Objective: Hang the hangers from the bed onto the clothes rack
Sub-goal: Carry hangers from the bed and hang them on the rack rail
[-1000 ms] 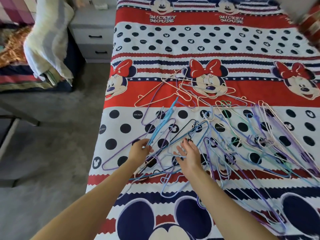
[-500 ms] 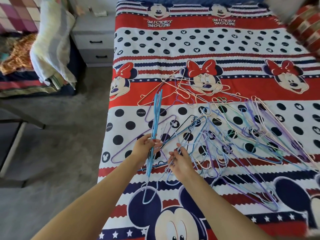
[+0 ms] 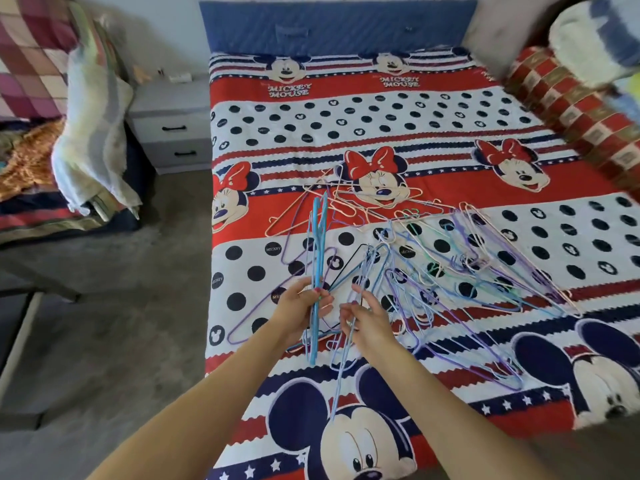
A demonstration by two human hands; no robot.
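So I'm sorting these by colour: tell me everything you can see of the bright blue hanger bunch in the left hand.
The blue hangers look like thin coated wire, bunched edge-on and held nearly upright. The left hand grips them partway up. Their tops rise over the pile; their lower ends hang over the bedspread.

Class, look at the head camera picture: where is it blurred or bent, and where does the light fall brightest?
Head view: wide-angle bending bows the bed's edges; the white bundle at top right is smeared by blur; the hangers and both hands, left and right, are fairly sharp; light falls brightest on the bedspread's middle, with the floor dimmer.
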